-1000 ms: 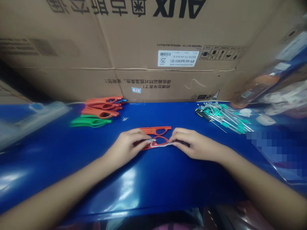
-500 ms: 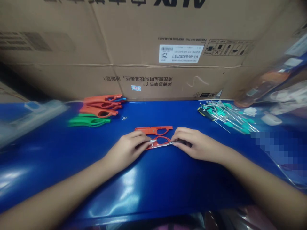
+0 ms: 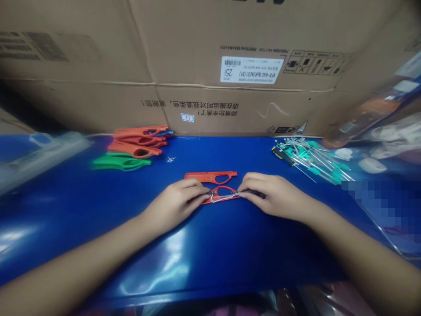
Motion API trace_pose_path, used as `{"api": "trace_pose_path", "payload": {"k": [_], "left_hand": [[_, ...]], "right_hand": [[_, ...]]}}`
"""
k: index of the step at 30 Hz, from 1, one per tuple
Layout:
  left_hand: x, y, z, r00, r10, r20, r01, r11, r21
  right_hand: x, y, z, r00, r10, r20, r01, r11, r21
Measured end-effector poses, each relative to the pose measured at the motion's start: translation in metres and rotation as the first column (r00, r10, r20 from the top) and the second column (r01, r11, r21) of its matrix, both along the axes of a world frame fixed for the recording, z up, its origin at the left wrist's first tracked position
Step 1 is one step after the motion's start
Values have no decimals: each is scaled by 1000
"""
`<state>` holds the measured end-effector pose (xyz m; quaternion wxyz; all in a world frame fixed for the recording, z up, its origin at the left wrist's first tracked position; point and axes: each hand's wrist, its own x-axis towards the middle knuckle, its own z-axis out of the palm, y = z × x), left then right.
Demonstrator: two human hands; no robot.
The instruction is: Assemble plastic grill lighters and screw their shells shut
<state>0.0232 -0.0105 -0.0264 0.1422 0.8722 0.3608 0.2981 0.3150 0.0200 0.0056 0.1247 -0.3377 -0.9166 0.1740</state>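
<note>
My left hand [image 3: 179,197] pinches the left end of an orange plastic shell half [image 3: 222,201] with an oval finger opening. Thin white wires [image 3: 219,198] run along the inside of this shell, and a small metallic part sits near my left fingertips. In my right hand [image 3: 271,193], closed at the shell's right end, is a slim dark tool [image 3: 259,192] with a grey tip; the fingers hide much of it. Just behind lies a second orange shell half [image 3: 210,177], touched by neither hand.
Orange handle shells [image 3: 136,142] and green ones [image 3: 121,162] are piled at the back left. Metal rods with teal parts [image 3: 309,158] lie at the back right, beside a yellow-black screwdriver [image 3: 281,155]. A large cardboard box [image 3: 197,66] stands along the back of the blue table [image 3: 210,254].
My right hand has shifted slightly right with the dark tool. The white piece at my left fingertips has given way to a dark metallic part. The view has tilted slightly.
</note>
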Motion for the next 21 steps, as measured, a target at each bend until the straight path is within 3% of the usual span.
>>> {"api": "trace_pose_path", "payload": {"k": [9,21], "left_hand": [[1,1,0,997,47,64,-50,997,51],[5,-2,-2,1000,10,-7,-10,999,35]], "right_hand": [[1,0,1,996,6,-87,-8,1000,-24],[0,-5,13,994,46,99,-38,996,-80]]}}
